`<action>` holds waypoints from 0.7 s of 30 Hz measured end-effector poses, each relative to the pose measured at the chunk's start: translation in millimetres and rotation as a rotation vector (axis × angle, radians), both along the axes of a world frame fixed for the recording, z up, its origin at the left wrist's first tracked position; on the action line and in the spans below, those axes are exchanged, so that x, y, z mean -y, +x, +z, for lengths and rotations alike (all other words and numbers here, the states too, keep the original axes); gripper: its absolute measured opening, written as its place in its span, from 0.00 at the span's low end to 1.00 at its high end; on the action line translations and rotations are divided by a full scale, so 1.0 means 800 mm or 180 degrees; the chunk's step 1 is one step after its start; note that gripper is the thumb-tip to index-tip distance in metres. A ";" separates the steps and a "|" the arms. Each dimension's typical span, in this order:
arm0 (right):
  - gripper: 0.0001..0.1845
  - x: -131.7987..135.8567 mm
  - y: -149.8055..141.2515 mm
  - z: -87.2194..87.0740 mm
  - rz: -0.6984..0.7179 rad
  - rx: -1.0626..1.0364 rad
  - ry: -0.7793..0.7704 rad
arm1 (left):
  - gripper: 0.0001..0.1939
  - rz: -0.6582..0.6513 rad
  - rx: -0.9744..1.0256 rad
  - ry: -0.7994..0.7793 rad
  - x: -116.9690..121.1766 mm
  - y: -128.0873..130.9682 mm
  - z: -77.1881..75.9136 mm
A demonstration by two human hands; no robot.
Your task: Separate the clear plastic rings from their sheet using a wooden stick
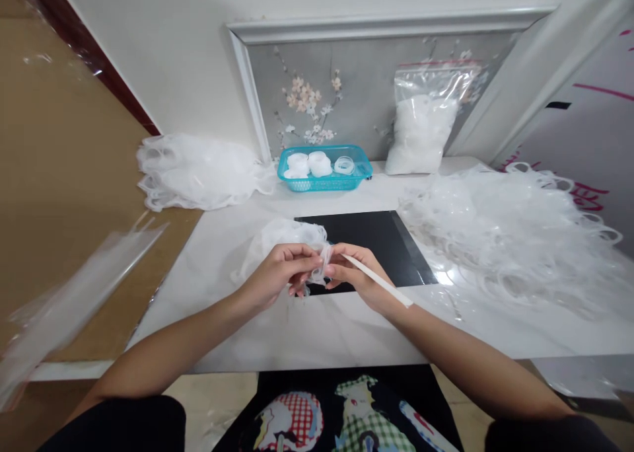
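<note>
Both hands meet above the near edge of a black mat (376, 237) on a white table (321, 333). My left hand (280, 273) is closed, pinching a small bunch of thin white mesh (321, 260) that trails back into a loose mesh pile (277, 237). My right hand (354, 273) is closed too, pinching the same mesh and holding a thin white stick (381, 281) that points toward my right forearm.
A large heap of white mesh rings (515, 234) covers the table's right side. Another mesh heap (198, 171) lies at the far left. A turquoise basket (324, 181) with white rolls and a plastic bag of white pieces (421, 131) stand at the back. Clear plastic sleeves (74, 293) lie left.
</note>
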State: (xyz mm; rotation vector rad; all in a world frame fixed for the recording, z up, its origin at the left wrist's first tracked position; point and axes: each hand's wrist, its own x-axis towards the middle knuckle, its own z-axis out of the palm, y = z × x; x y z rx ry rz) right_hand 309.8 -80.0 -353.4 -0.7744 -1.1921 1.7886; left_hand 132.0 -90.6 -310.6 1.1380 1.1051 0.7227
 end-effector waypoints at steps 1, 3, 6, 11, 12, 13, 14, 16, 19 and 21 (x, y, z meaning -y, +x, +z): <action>0.18 0.001 0.000 0.001 0.0001 0.0045 0.0013 | 0.15 0.0010 -0.0040 0.0064 0.001 0.000 -0.002; 0.17 0.003 0.000 0.003 -0.0042 0.0124 0.0114 | 0.16 -0.0028 -0.0050 0.0169 0.002 0.002 -0.005; 0.14 0.005 -0.001 0.002 -0.0101 0.0171 0.0267 | 0.16 -0.0118 0.0056 0.0204 0.004 0.004 -0.009; 0.11 -0.002 0.003 -0.003 -0.0168 -0.0317 -0.0089 | 0.14 0.0388 0.0478 -0.0073 -0.002 -0.011 0.014; 0.10 -0.006 0.006 -0.002 -0.0253 -0.0534 -0.0251 | 0.12 0.0599 0.0542 -0.0122 -0.005 -0.019 0.024; 0.09 -0.010 0.011 0.000 -0.0377 -0.0744 -0.0427 | 0.10 0.0837 0.0600 -0.0177 -0.008 -0.028 0.034; 0.08 -0.014 0.016 0.005 -0.0529 -0.0927 -0.0601 | 0.08 0.1111 0.0655 -0.0246 -0.011 -0.039 0.044; 0.04 -0.024 0.031 0.017 -0.0901 -0.1219 -0.0885 | 0.10 0.1684 0.0779 -0.0316 -0.016 -0.063 0.064; 0.03 -0.036 0.058 0.042 -0.1613 -0.1540 -0.1251 | 0.16 0.2273 0.1055 -0.0002 -0.020 -0.098 0.089; 0.06 -0.043 0.077 0.056 -0.2150 -0.1754 -0.1391 | 0.17 0.2500 0.1006 0.0413 -0.022 -0.119 0.102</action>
